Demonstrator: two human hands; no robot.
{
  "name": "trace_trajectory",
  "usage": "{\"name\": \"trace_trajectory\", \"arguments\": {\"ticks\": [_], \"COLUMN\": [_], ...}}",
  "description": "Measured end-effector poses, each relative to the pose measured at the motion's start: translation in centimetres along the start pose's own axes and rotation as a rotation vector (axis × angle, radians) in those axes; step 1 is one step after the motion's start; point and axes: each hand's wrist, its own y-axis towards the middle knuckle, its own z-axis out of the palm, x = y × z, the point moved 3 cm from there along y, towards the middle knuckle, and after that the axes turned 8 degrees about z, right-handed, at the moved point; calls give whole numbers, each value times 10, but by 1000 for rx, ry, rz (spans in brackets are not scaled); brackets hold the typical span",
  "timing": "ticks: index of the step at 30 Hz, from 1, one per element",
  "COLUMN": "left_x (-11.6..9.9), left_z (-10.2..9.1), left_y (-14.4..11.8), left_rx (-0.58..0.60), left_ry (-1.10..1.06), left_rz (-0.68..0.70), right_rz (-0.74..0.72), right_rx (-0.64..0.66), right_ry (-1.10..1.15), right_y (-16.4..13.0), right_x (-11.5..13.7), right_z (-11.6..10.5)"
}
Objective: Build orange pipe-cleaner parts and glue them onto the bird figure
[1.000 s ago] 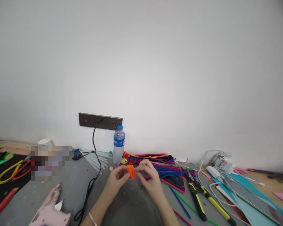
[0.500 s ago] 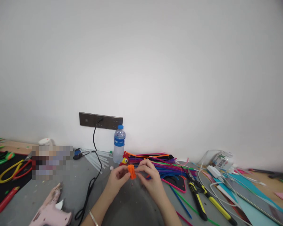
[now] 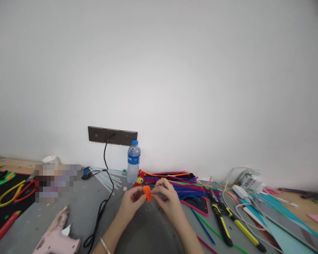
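Observation:
A small orange coil of pipe cleaner (image 3: 147, 193) is pinched between both my hands above the grey table (image 3: 145, 233). My left hand (image 3: 131, 204) grips it from the left with thumb and fingers. My right hand (image 3: 169, 203) holds its right side with the fingertips. Just behind them lies a pile of coloured pipe cleaners (image 3: 175, 181) and a small red and yellow pipe-cleaner figure (image 3: 140, 179).
A water bottle (image 3: 134, 162) stands by the wall under a dark socket strip (image 3: 112, 135), whose black cable (image 3: 102, 208) runs toward me. A pink glue gun (image 3: 55, 236) lies front left. Yellow-handled pliers (image 3: 222, 220), white cables and foam sheets lie to the right.
Both hands have stayed on the orange coil with only slight finger movement. The view has shifted a little.

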Motion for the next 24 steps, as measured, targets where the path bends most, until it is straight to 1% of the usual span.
{"name": "trace_trajectory", "arguments": {"ticks": [4,10,15,24], "left_x": [0,-2,0,-5], "left_z": [-1,-3,-2,-3], "left_y": [0,0,0,-2], "left_rx": [0,-10,5,26], "left_ry": [24,46,47,173], "left_rz": [6,-5,7,50], "right_rz": [-36,-73,-78,-77], "right_rx": [-3,-54,-58,-30], "right_ry": [-63,-90,-88,-115], "right_y": [0,0,-1,-1], "right_x": [1,6,6,7], "right_z": [1,0,1,0]}}
